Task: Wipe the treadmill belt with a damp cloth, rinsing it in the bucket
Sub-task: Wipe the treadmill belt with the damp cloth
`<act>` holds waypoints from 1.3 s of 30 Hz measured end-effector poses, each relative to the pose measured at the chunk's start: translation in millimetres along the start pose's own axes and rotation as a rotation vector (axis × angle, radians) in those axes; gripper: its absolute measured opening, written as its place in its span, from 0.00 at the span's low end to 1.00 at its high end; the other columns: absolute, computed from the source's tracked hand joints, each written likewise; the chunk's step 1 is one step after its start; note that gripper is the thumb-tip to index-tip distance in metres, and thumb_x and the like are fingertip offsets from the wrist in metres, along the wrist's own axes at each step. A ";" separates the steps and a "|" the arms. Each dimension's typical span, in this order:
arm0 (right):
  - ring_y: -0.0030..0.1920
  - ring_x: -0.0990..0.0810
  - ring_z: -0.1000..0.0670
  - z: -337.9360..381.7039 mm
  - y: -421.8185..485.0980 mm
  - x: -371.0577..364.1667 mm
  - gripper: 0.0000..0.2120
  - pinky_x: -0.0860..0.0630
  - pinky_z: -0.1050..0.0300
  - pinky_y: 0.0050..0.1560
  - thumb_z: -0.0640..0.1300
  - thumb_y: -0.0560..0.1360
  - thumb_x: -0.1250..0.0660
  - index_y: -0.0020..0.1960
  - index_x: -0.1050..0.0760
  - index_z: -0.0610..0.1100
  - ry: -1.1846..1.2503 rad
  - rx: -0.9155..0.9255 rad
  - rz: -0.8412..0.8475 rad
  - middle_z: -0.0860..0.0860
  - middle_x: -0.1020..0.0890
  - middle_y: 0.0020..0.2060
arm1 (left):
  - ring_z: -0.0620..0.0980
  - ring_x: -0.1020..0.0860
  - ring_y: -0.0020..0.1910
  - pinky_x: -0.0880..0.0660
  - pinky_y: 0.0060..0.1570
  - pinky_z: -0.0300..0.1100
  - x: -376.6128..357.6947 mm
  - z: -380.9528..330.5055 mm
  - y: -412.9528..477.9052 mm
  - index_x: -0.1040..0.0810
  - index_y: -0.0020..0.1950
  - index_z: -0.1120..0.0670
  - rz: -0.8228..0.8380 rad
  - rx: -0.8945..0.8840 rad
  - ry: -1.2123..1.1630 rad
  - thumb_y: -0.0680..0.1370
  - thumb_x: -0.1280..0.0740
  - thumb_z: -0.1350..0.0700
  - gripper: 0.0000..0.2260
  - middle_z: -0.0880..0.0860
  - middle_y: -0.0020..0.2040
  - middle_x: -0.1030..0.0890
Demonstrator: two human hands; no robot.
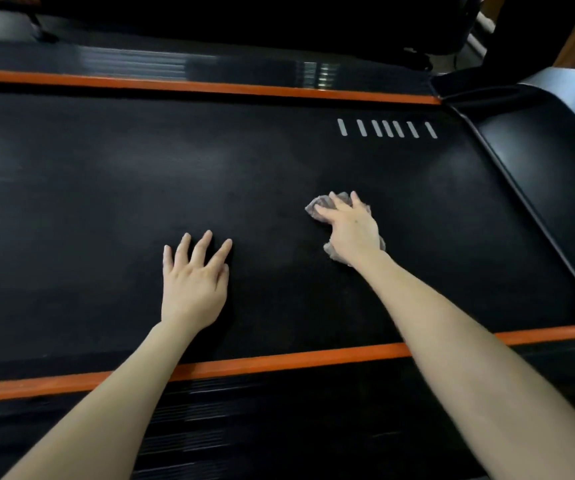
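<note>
Cloth lies bunched under our right hand, whose fingers are spread fairly straight and press it onto the treadmill belt, right of the middle. Our left hand holds nothing, its fingers splayed wide and resting on the belt nearby. Further out run the orange side strip and, toward the motor cover, a row of white marks. We judge the wiping under way; how much belt is done we cannot tell, and no bucket shows for rinsing.
</note>
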State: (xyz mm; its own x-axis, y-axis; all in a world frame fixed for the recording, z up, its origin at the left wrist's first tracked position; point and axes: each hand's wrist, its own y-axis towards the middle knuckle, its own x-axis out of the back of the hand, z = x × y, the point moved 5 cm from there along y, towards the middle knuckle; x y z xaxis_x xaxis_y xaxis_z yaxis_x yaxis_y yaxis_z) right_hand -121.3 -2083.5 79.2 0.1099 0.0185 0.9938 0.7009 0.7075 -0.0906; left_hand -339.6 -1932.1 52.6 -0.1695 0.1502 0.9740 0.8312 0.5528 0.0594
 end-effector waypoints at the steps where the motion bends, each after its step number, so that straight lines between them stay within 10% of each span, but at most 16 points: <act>1: 0.76 0.55 0.40 4.5 4.5 2.8 0.38 0.51 0.40 0.74 0.44 0.69 0.28 0.74 0.40 0.58 0.016 -0.060 -0.015 0.52 0.46 0.77 | 0.61 0.45 0.75 0.54 0.73 0.59 -0.2 -0.7 0.7 0.35 0.74 0.45 -0.002 0.003 -0.001 0.81 0.44 0.51 0.20 0.55 0.75 0.37; 9: 0.74 0.45 0.35 66.5 -73.0 -26.0 0.37 0.44 0.34 0.70 0.40 0.60 0.26 0.68 0.28 0.54 0.002 0.707 0.054 0.48 0.36 0.74 | 0.61 0.46 0.75 0.55 0.73 0.57 1.4 -1.7 -1.2 0.37 0.75 0.45 0.013 0.013 0.002 0.82 0.44 0.51 0.20 0.54 0.76 0.39; 15: 0.76 0.51 0.42 -7.1 48.5 -6.3 0.28 0.53 0.43 0.75 0.38 0.75 0.38 0.71 0.34 0.59 0.075 0.033 -0.086 0.53 0.40 0.76 | 0.61 0.26 0.61 0.35 0.63 0.57 19.1 -0.6 17.5 0.27 0.68 0.54 -0.103 0.006 0.017 0.77 0.36 0.56 0.19 0.57 0.62 0.22; 23: 0.76 0.48 0.42 -20.6 88.4 -15.5 0.26 0.51 0.43 0.74 0.38 0.74 0.36 0.68 0.29 0.59 0.118 0.049 -0.176 0.54 0.36 0.74 | 0.61 0.49 0.76 0.53 0.73 0.59 -3.0 -7.2 114.7 0.42 0.77 0.48 0.056 0.007 0.084 0.82 0.49 0.48 0.22 0.55 0.77 0.44; 30: 0.76 0.53 0.39 0.1 110.3 6.6 0.29 0.49 0.42 0.74 0.38 0.75 0.35 0.71 0.34 0.59 0.102 -0.047 -0.064 0.52 0.43 0.76 | 0.61 0.49 0.76 0.54 0.73 0.60 -16.0 -8.9 113.8 0.41 0.76 0.46 -0.009 0.017 0.090 0.81 0.51 0.47 0.22 0.55 0.77 0.43; 36: 0.68 0.36 0.27 75.4 -29.3 -21.4 0.36 0.37 0.30 0.64 0.39 0.53 0.23 0.61 0.21 0.51 0.071 0.777 0.014 0.43 0.27 0.68 | 0.62 0.47 0.75 0.53 0.72 0.61 -15.1 -8.3 112.9 0.39 0.75 0.46 -0.047 0.011 0.083 0.81 0.49 0.49 0.22 0.55 0.76 0.41; 39: 0.72 0.40 0.33 49.6 6.5 -13.6 0.39 0.43 0.31 0.67 0.40 0.54 0.22 0.65 0.25 0.54 0.005 0.787 0.102 0.48 0.32 0.71 | 0.61 0.48 0.76 0.53 0.73 0.59 -14.2 -8.8 111.2 0.40 0.76 0.46 -0.048 0.008 0.082 0.81 0.50 0.48 0.22 0.55 0.77 0.42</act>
State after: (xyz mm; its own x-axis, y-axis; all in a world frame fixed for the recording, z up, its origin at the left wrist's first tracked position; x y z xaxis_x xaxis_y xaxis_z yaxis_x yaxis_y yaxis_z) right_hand -153.2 -2044.2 68.4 0.1516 0.1085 0.9825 -0.0167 0.9941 -0.1072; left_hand -240.2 -1880.0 47.4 -0.1646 0.0564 0.9847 0.8188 0.5645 0.1046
